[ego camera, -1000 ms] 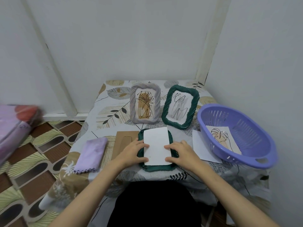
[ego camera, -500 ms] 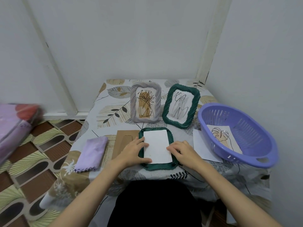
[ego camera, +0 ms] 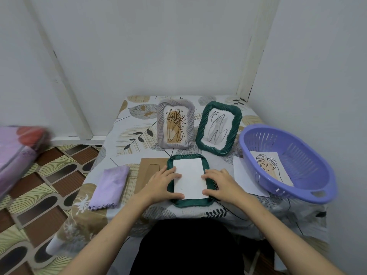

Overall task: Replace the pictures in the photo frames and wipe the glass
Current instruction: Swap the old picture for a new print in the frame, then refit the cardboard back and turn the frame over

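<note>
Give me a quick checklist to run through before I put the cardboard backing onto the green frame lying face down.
1. White sheet seated inside the face-down green frame: ok, its edges sit within the rim.
2. Both hands steadying it: ok, left hand and right hand press its sides.
3. Cardboard backing within reach: ok, flat just left of the frame.
4. Picture faces the glass: cannot tell, only a blank side shows.
5. Glass wiped: cannot tell, hidden underneath.
6. Purple cloth handy: ok, folded at the left.
</note>
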`<act>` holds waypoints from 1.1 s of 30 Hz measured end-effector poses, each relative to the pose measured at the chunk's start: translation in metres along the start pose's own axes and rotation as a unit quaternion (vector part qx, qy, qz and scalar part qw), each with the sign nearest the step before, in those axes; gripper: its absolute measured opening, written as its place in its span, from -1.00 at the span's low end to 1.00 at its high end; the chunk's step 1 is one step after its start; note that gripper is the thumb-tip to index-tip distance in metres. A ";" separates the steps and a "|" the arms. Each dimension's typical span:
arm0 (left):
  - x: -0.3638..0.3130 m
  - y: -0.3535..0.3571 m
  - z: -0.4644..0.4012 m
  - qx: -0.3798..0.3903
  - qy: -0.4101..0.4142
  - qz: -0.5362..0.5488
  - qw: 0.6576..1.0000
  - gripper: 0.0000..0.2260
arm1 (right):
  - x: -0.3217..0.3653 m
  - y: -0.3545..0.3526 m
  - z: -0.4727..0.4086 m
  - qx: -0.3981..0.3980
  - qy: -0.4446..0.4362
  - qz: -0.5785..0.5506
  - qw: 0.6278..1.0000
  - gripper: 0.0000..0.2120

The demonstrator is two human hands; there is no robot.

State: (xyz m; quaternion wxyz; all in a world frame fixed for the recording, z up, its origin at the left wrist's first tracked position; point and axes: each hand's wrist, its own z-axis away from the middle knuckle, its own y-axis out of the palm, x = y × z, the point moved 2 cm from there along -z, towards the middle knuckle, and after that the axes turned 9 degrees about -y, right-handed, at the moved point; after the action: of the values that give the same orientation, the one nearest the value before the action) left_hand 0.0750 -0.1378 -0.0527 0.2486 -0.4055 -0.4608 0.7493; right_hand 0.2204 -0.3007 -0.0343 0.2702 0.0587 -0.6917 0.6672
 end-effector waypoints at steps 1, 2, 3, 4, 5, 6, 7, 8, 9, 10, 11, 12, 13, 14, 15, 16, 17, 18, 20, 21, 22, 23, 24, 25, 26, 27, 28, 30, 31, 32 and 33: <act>0.000 0.000 0.000 0.002 -0.001 -0.001 1.000 -0.33 | 0.001 0.000 -0.001 -0.006 0.005 0.004 1.000 -0.49; 0.000 0.000 -0.001 0.003 -0.002 -0.001 1.000 -0.33 | 0.002 -0.001 -0.003 -0.011 0.010 0.012 1.000 -0.46; 0.000 0.000 -0.001 0.004 -0.002 -0.002 1.000 -0.33 | 0.003 -0.001 -0.005 -0.013 0.015 0.023 1.000 -0.43; -0.001 -0.001 -0.001 0.004 -0.003 -0.004 1.000 -0.33 | 0.004 -0.001 -0.007 -0.009 0.017 0.037 0.999 -0.41; -0.001 -0.001 -0.001 0.005 -0.004 -0.005 1.000 -0.33 | 0.005 0.000 -0.010 -0.002 0.019 0.054 0.998 -0.38; -0.002 -0.002 -0.001 0.006 -0.005 -0.005 1.000 -0.34 | 0.006 0.001 -0.013 0.008 0.019 0.069 0.997 -0.36; -0.002 -0.002 -0.002 0.006 -0.007 -0.004 1.000 -0.34 | 0.007 0.002 -0.015 0.017 0.020 0.082 0.996 -0.35; -0.002 -0.002 -0.002 0.004 -0.007 -0.004 1.000 -0.34 | 0.007 0.002 -0.017 0.026 0.021 0.091 0.995 -0.33; -0.002 -0.002 -0.002 0.002 -0.007 -0.006 1.000 -0.34 | 0.007 0.003 -0.019 0.034 0.022 0.097 0.994 -0.33; -0.002 -0.003 -0.002 0.002 -0.007 -0.008 1.000 -0.34 | 0.007 0.003 -0.020 0.043 0.023 0.101 0.994 -0.33; -0.002 -0.003 -0.002 0.002 -0.006 -0.009 1.000 -0.34 | 0.007 0.004 -0.020 0.050 0.024 0.104 0.993 -0.33; -0.002 -0.004 -0.002 0.001 -0.004 -0.008 1.000 -0.34 | 0.006 0.004 -0.021 0.054 0.025 0.105 0.993 -0.33; -0.002 -0.005 -0.001 -0.009 -0.003 -0.007 1.000 -0.34 | 0.006 0.003 -0.021 0.057 0.025 0.106 0.992 -0.33; -0.001 -0.007 0.000 -0.042 -0.006 -0.005 0.999 -0.34 | 0.006 0.003 -0.021 0.059 0.024 0.106 0.992 -0.33; 0.003 -0.010 0.001 -0.103 -0.020 0.000 0.994 -0.36 | 0.005 0.003 -0.021 0.060 0.024 0.105 0.992 -0.34; 0.009 -0.015 0.003 -0.180 -0.051 0.009 0.982 -0.39 | 0.005 0.003 -0.021 0.061 0.023 0.104 0.992 -0.34; 0.016 -0.019 0.006 -0.247 -0.096 0.020 0.964 -0.40 | 0.005 0.004 -0.020 0.061 0.022 0.104 0.993 -0.34; 0.023 -0.021 0.010 -0.283 -0.144 0.026 0.948 -0.38 | 0.004 0.004 -0.020 0.062 0.021 0.104 0.992 -0.34; 0.034 -0.019 0.016 -0.277 -0.201 0.016 0.940 -0.31 | 0.004 0.005 -0.020 0.064 0.023 0.105 0.992 -0.33; 0.036 -0.015 0.019 -0.269 -0.207 0.019 0.940 -0.30 | 0.003 0.005 -0.020 0.064 0.024 0.106 0.992 -0.33; 0.037 -0.013 0.021 -0.275 -0.206 0.033 0.939 -0.32 | 0.004 0.004 -0.020 0.065 0.024 0.108 0.992 -0.33; 0.037 -0.011 0.023 -0.285 -0.203 0.055 0.935 -0.35 | 0.004 0.005 -0.020 0.066 0.024 0.110 0.991 -0.33; 0.037 -0.009 0.024 -0.295 -0.202 0.076 0.931 -0.38 | 0.005 0.005 -0.019 0.066 0.024 0.111 0.991 -0.34; 0.037 -0.008 0.025 -0.302 -0.204 0.093 0.927 -0.40 | 0.005 0.006 -0.019 0.066 0.024 0.110 0.991 -0.34; 0.037 -0.007 0.024 -0.302 -0.209 0.108 0.924 -0.40 | 0.006 0.006 -0.019 0.066 0.025 0.108 0.992 -0.34; 0.037 -0.006 0.024 -0.296 -0.216 0.120 0.923 -0.39 | 0.006 0.006 -0.018 0.067 0.027 0.107 0.992 -0.34; 0.035 -0.005 0.024 -0.290 -0.224 0.131 0.921 -0.37 | 0.006 0.006 -0.018 0.067 0.027 0.107 0.992 -0.34; 0.033 -0.006 0.024 -0.297 -0.228 0.158 0.913 -0.39 | 0.006 0.006 -0.017 0.066 0.027 0.108 0.992 -0.34; 0.031 -0.007 0.025 -0.307 -0.226 0.170 0.909 -0.41 | 0.006 0.006 -0.017 0.066 0.028 0.108 0.992 -0.34; 0.030 -0.008 0.027 -0.316 -0.224 0.178 0.905 -0.43 | 0.006 0.005 -0.017 0.066 0.028 0.108 0.992 -0.34; 0.029 -0.010 0.030 -0.328 -0.221 0.183 0.900 -0.46 | 0.006 0.005 -0.017 0.067 0.028 0.107 0.992 -0.34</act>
State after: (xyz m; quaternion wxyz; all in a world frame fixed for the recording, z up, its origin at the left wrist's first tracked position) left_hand 0.0344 -0.1263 -0.0470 -0.1481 -0.3647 -0.6415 0.6584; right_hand 0.2181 -0.2821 -0.0367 0.2119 -0.0165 -0.6397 0.7386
